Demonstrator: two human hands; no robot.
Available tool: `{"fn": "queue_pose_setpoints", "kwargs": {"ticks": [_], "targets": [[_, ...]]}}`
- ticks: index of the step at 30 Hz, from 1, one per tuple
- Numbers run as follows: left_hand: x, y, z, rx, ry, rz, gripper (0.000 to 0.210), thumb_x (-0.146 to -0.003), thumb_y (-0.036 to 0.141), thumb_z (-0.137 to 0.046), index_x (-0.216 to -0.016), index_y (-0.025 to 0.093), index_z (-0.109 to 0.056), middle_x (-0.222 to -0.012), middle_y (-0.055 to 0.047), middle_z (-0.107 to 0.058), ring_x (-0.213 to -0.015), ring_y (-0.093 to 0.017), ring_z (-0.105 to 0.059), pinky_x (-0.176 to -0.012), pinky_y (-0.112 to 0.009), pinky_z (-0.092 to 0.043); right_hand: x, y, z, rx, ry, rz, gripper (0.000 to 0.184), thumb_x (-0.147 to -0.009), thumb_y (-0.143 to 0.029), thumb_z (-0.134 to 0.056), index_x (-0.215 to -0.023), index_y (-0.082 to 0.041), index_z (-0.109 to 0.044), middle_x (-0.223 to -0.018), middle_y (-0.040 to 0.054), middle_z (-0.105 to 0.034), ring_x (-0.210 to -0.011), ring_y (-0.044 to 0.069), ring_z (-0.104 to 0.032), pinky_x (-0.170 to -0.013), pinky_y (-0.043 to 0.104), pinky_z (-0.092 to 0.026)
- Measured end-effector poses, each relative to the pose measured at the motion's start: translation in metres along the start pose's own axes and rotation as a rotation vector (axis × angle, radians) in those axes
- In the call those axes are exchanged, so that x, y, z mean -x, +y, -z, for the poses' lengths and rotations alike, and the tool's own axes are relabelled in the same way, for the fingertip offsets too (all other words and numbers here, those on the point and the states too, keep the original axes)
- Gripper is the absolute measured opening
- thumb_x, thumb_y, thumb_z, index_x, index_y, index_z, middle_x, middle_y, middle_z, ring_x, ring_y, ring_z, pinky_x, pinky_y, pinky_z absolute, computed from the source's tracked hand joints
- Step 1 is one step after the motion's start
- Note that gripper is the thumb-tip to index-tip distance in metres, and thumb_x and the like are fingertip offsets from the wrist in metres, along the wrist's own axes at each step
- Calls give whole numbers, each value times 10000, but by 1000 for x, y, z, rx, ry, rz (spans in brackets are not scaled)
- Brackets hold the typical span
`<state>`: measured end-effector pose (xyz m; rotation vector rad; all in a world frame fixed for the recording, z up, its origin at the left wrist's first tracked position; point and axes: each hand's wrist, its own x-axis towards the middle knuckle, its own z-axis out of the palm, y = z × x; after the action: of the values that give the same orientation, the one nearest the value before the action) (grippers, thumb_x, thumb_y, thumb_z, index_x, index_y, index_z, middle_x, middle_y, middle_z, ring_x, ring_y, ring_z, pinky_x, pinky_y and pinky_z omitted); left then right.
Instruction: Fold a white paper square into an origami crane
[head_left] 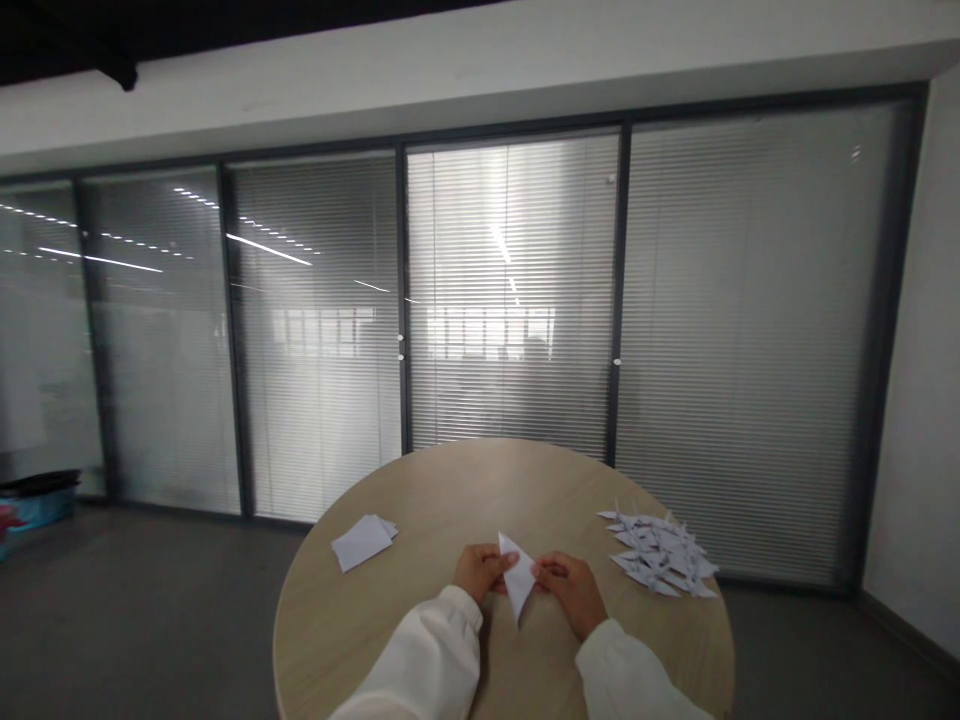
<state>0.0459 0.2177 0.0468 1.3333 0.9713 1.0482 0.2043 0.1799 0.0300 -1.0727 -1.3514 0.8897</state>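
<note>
Both hands, left hand (480, 570) and right hand (571, 585), have fingers clamped on a folded paper (518, 585) (pointed, white) above the round counter (420, 640).

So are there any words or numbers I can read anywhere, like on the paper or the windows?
None can be read.
Folded paper, held by the left hand and right hand: plain white, no print.
Sheets on the table: blank.
Pile of folded pieces: faint dark marks, too small to read.
Box on the floor at far left: coloured print, too blurred to read.
Glass wall: only blinds and light reflections.
</note>
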Motion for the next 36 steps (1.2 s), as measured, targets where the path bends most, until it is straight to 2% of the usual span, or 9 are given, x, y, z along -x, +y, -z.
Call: {"fn": "queue_pose_setpoints", "kwargs": {"ticks": [4,10,16,23,36], "targets": [[0,1,0,-1,-6,7,484,-377,529,-729,-585,99,-648,-504,-28,-601,-476,-134,-549,-489,-254,-461,-2,6,0,11,4,-10,418,-569,-561,-620,-683,-158,-631,-653,52,-681,-620,208,-623,-593,292,-471],[0,-2,1,-11,-109,46,528,-364,468,-761,-730,96,-680,-634,-64,-659,-577,-175,-595,-551,-284,-479,-1,4,2,16,18,45,371,-626,-511,-604,-702,-149,-624,-647,49,-671,-631,202,-615,-592,279,-458],[-2,-3,1,21,-77,-4,484,-389,451,-761,-705,94,-678,-620,-58,-664,-571,-175,-596,-553,-280,-477,-1,2,2,-27,-12,41,319,-600,-429,-658,-768,-159,-621,-715,50,-673,-699,209,-618,-644,284,-461],[-1,-3,1,40,-91,-4,485,-378,429,-773,-709,87,-676,-636,-70,-671,-587,-189,-606,-575,-297,-481,-2,7,3,-37,-42,47,293,-606,-414,-652,-735,-153,-623,-682,38,-661,-666,193,-604,-610,263,-446],[-3,-6,2,34,-79,-8,456,-377,391,-782,-708,97,-672,-647,-64,-679,-595,-189,-611,-575,-294,-484,-3,7,2,-48,-9,42,259,-578,-370,-682,-713,-155,-629,-643,11,-643,-633,175,-586,-590,247,-428]]}}
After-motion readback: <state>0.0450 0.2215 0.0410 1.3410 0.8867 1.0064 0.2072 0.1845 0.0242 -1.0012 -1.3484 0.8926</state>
